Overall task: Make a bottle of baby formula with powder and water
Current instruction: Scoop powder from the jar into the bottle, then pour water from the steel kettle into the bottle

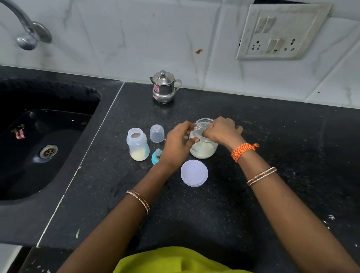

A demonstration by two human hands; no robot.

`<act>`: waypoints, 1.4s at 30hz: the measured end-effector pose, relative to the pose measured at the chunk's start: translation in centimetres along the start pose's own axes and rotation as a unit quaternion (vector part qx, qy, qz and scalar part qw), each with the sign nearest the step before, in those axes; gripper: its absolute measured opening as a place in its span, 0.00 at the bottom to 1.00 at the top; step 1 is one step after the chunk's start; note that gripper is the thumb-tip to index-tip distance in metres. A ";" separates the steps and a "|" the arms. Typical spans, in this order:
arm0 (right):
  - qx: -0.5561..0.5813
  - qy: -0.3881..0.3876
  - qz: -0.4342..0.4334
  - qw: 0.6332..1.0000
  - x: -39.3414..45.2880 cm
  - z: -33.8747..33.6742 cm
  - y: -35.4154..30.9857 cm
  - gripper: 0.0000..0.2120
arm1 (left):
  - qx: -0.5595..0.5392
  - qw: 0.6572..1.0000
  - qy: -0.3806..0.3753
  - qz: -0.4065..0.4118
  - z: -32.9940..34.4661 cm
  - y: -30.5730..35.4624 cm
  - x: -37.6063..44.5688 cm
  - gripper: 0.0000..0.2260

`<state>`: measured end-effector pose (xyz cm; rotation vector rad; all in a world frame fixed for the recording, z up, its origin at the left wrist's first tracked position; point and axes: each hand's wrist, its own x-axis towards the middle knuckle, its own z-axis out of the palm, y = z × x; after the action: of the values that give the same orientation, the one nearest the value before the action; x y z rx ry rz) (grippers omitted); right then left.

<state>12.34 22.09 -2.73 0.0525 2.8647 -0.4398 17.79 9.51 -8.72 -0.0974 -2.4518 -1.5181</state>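
- Head view: jar (204, 146) of pale powder stands open on the black counter (254, 200), its handwritten blue label half hidden; only "ula" shows.
- My left hand (177, 144) grips the jar's side, thumb and fingers curled round the glass.
- My right hand (221, 130) sits over the jar's mouth, fingers dipped inside; I cannot tell what they hold, if anything.
- Round lid (194, 173) lies flat on the counter just in front of the jar.
- Bottle (137, 144) stands upright left of my left hand, uncapped, with pale powder at its bottom.
- Clear cap (157, 133) stands beside the bottle; the teal-ringed teat (156, 156) lies just in front of it.
- Steel pot (164, 87) with a small red sticker, too small to read, stands by the tiled wall.
- Sink (38, 143) is at left.
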 end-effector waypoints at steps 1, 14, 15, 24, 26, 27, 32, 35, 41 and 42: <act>0.000 -0.003 0.003 1.000 0.0 0.0 0.1 0.19 | -0.002 1.000 0.001 0.002 0.1 0.0 0.0 0.11; 0.130 0.119 -0.076 0.982 -1.7 -0.3 0.5 0.09 | -0.043 0.997 0.058 0.038 -5.5 3.0 1.1 0.18; 0.145 0.143 -0.086 0.975 -1.5 -0.6 0.4 0.07 | -0.067 0.994 0.074 0.036 -6.6 3.4 1.6 0.17; 0.304 0.159 -0.197 0.918 5.4 -3.1 -3.8 0.04 | -0.092 0.987 0.135 -0.006 -12.9 1.0 8.7 0.14; 0.325 0.126 -0.187 0.919 8.7 -2.7 -5.0 0.08 | -0.077 0.988 0.133 -0.023 -13.5 -1.1 10.8 0.14; 0.330 0.109 -0.175 0.921 10.6 -2.4 -5.6 0.11 | -0.072 0.988 0.130 -0.032 -13.6 -2.2 11.8 0.14; 0.288 0.005 -0.163 0.944 18.2 -0.1 -7.9 0.21 | -0.053 0.989 0.116 -0.071 -13.7 -6.6 15.0 0.13; 0.280 0.027 -0.176 0.943 20.3 0.8 -9.2 0.10 | -0.059 0.989 0.107 -0.084 -13.4 -8.3 16.1 0.13; 0.262 0.087 -0.178 0.945 20.5 0.7 -9.6 0.03 | -0.103 0.986 0.096 -0.090 -13.0 -8.4 16.8 0.12; 0.266 0.099 -0.180 0.942 20.0 0.5 -9.6 0.02 | -0.108 0.986 0.096 -0.087 -13.2 -8.1 16.4 0.11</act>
<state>-7.67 12.76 -5.24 -0.3558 2.8523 -1.3400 2.77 -7.12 -6.14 0.2199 -2.1895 -1.7726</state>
